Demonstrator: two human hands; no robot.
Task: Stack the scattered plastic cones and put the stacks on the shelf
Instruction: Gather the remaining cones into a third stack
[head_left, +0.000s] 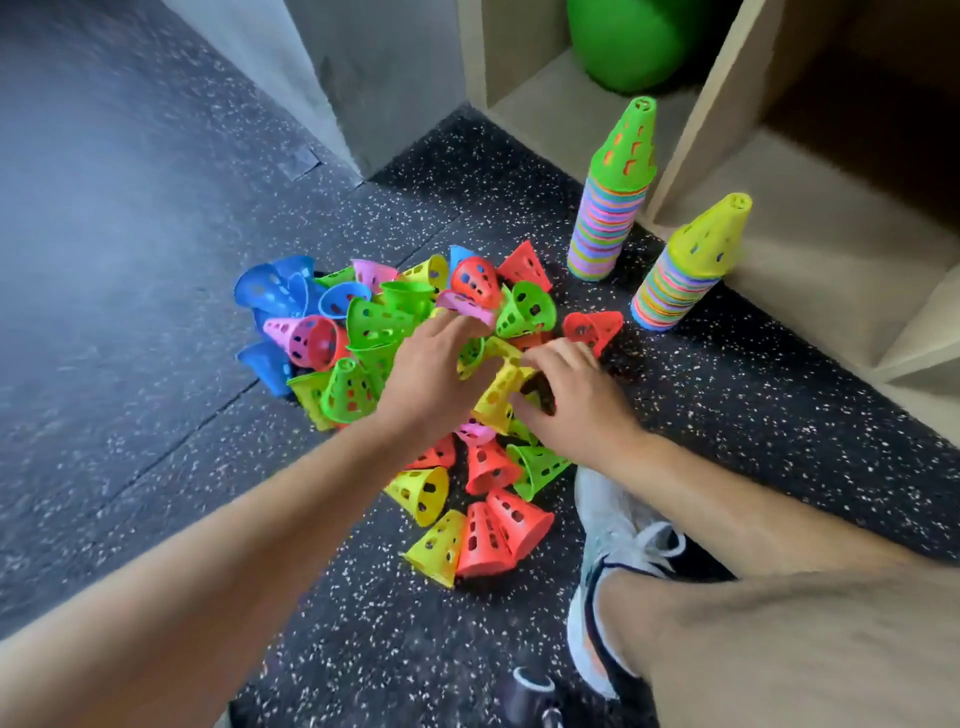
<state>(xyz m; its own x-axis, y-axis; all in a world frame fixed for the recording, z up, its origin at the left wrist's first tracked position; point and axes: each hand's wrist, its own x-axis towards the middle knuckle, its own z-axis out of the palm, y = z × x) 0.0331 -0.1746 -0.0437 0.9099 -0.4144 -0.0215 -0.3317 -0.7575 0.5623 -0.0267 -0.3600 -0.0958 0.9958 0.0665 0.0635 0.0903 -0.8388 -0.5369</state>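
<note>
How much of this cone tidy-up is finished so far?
Partly done. Two tall stacks, one green-topped and one yellow-topped, stand on the floor by the shelf, not yet on it. The left hand and right hand are working yellow cones in the pile. Dozens of loose cones remain.

Left floor (130, 312) open | two stacks (610, 218) front shelf (691, 171); perhaps blocking

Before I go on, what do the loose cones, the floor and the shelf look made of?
Loose cones: thin moulded plastic, bright, slightly glossy, with punched holes. Floor: probably rubber matting, matt black with pale flecks and a visible seam. Shelf: pale wood or laminated board, smooth; the edge looks like raw board.
</note>
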